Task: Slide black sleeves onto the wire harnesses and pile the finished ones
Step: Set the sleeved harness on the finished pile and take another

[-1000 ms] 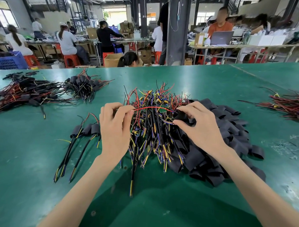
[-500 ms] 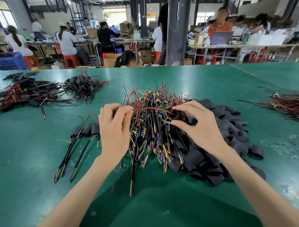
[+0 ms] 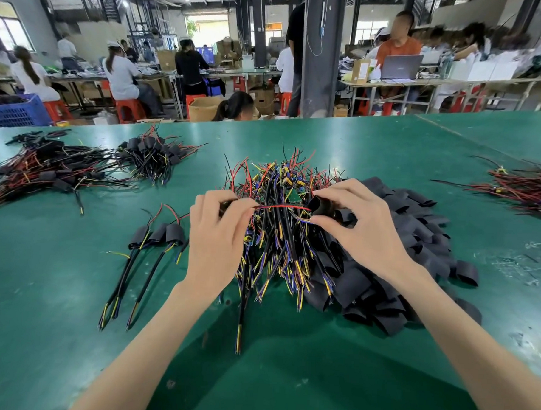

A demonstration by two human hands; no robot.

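A factory assembly hall: workers [image 3: 121, 71] on red stools [image 3: 129, 110] sit at long benches [image 3: 439, 82], with cartons [image 3: 203, 109] on the floor by a steel pillar [image 3: 321, 52]. Heaps of wire harnesses [image 3: 274, 229] and black sleeves [image 3: 400, 257] cover a green table [image 3: 57, 304].

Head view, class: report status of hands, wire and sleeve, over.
Left hand pinches red wire. Right hand holds black sleeve, wire tip at its mouth. Harness pile lies beneath both hands; no obstruction seen.

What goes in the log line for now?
step: red wire reaches black sleeve | left hand: pinches wire | right hand: holds sleeve | finished pile: left of hands
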